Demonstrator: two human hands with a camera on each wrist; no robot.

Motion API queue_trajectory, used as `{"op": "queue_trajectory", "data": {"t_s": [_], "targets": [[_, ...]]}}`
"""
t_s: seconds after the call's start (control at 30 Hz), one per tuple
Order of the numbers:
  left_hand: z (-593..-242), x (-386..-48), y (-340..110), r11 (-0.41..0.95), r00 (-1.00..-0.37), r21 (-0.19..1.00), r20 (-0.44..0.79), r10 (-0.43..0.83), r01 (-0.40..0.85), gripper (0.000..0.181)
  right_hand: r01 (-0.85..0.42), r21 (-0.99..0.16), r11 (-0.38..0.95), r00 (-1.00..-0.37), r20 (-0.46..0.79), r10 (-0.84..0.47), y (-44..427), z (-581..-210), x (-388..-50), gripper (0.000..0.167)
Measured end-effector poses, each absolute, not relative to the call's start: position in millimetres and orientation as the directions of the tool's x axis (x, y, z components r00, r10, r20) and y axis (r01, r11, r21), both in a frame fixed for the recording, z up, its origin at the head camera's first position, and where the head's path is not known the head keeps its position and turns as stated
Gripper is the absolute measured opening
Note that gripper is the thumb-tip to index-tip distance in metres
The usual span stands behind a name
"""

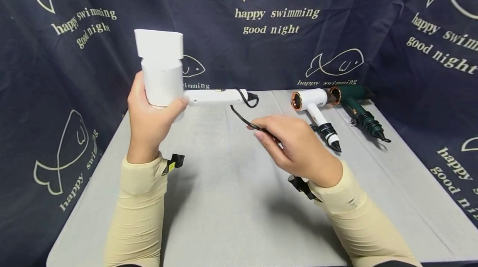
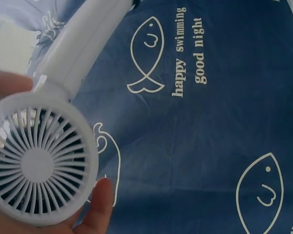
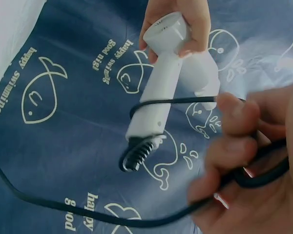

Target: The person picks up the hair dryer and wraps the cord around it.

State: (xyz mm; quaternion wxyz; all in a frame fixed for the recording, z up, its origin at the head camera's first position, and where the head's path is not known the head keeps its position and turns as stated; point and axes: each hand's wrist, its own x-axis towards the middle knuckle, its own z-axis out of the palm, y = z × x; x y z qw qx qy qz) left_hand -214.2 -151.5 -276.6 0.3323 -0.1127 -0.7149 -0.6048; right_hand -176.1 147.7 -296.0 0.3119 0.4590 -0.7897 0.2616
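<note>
A white hair dryer [image 1: 163, 80] is held up over the left side of the table, gripped round its barrel by my left hand [image 1: 149, 113]. Its flat nozzle points up in the head view, and its handle [image 1: 214, 97] extends to the right. In the left wrist view the round slotted rear grille [image 2: 37, 165] shows. My right hand [image 1: 295, 144] pinches the dryer's black cord [image 1: 242, 118] right of the handle. From the right wrist, the cord [image 3: 180, 101] passes round the handle near its end, with more cord bunched in the fingers and one length trailing left.
Right of my right hand, a white hair dryer with a copper-coloured rim [image 1: 315, 99] lies on the grey tabletop [image 1: 231, 200]. Beside it lies a dark green hair dryer [image 1: 354, 95]. Both have cords wound round their handles. A dark blue printed curtain [image 1: 276, 59] surrounds the table's back and sides.
</note>
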Motion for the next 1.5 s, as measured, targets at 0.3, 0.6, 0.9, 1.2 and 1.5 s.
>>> {"op": "queue_trajectory", "data": {"t_s": [0.3, 0.6, 0.9, 1.2, 1.5], "targets": [[-285, -221, -161, 0.325, -0.826, 0.794, 0.560, -0.063, 0.513, 0.069, -0.878, -0.130, 0.460, -0.319, 0.875, -0.363, 153, -293, -183, 0.024], [-281, -213, -164, 0.310, -0.856, 0.802, 0.508, 0.094, 0.510, 0.066, -0.894, -0.201, 0.401, -0.316, 0.917, -0.245, 153, -290, -190, 0.021], [-276, -206, -164, 0.235, -0.852, 0.819, 0.494, 0.175, 0.523, 0.071, -0.884, -0.225, 0.411, -0.347, 0.904, -0.251, 156, -294, -198, 0.014], [-273, -194, -161, 0.013, -0.840, 0.857, 0.502, 0.203, 0.515, 0.074, -0.872, -0.278, 0.402, -0.412, 0.862, -0.297, 154, -306, -206, 0.012], [-273, -193, -154, -0.194, -0.805, 0.811, 0.578, 0.130, 0.551, 0.070, -0.856, -0.292, 0.427, -0.454, 0.820, -0.348, 150, -313, -209, 0.013]]}}
